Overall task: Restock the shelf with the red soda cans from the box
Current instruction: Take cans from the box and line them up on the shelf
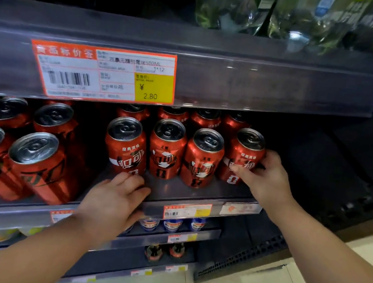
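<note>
Stock on the far left looks in place: red cola cans [34, 163] stand packed at that end of the shelf [197, 194]; next comes a dark gap with no can at the front; then a front row of four, with more tops showing behind. My left hand [114, 201] lies on the shelf lip at the foot of the first can [127, 147] of that row, knuckles up and touching its base; the fingertips are tucked out of sight, so I cannot tell whether they pinch the can or merely steady it. My right hand [266, 176] wraps the end can [246, 154], thumb across the label and fingers curled round the far side; the can is upright, just beside its neighbour, its base at shelf level, though I cannot tell if it is fully set down. Right of it I see only dark shelf. The box is out of view, so I cannot say how many cans are left; I judge the job well under way but unfinished, with the gap and the right end likely to take more.
</note>
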A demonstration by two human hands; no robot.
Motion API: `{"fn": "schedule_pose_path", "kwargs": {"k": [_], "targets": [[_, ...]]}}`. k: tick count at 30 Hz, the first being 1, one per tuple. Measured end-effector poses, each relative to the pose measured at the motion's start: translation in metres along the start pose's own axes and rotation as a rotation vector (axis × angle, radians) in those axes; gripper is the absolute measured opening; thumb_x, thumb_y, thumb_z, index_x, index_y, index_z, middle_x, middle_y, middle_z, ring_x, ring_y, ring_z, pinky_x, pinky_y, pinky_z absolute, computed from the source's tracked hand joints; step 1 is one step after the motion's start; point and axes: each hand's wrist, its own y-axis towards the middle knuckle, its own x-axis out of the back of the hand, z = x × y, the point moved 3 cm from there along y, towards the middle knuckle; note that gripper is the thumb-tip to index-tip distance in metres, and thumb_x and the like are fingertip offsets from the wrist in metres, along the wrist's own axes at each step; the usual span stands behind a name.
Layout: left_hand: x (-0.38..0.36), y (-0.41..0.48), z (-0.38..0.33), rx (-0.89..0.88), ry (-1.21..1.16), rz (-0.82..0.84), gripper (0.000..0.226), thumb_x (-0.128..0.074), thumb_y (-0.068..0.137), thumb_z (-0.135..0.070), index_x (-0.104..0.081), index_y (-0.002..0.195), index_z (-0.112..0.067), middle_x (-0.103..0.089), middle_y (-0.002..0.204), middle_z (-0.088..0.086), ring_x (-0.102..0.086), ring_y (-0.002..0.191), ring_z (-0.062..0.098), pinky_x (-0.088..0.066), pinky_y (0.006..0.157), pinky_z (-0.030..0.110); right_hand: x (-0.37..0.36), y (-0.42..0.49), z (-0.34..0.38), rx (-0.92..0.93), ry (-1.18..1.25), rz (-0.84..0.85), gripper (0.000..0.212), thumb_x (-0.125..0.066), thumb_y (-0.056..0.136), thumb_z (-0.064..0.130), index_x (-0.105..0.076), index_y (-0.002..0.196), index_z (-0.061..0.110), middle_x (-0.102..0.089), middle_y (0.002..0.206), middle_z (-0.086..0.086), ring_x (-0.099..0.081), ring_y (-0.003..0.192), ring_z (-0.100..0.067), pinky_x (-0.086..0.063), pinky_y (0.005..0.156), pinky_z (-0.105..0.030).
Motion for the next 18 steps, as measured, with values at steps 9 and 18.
{"fn": "schedule_pose_path", "kwargs": {"k": [9, 18], "targets": [[-0.009, -0.006, -0.011, 0.162, -0.037, -0.139, 0.058, -0.041, 0.086, -0.057, -0.076, 0.092, -0.011, -0.073, 0.095, 0.004, -0.07, 0.083, 0.024, -0.059, 0.063, 0.033, -0.01, -0.002, -0.028, 0.058, 0.128, -0.067, 0.056, -0.072, 0.078, 0.009, -0.045, 0.126, 0.021, -0.05, 0.092, 0.025, -0.05, 0.08, 0.013, -0.042, 0.062, -0.001], [-0.017, -0.008, -0.018, 0.244, 0.022, -0.368, 0.076, -0.024, 0.09, -0.066, -0.078, 0.078, -0.013, -0.074, 0.084, -0.001, -0.071, 0.073, 0.019, -0.057, 0.058, 0.027, -0.016, 0.003, -0.04, 0.159, 0.061, -0.029, 0.051, -0.076, 0.076, 0.024, -0.045, 0.114, 0.041, -0.056, 0.102, 0.015, -0.057, 0.094, -0.004, -0.046, 0.086, -0.026]]}}
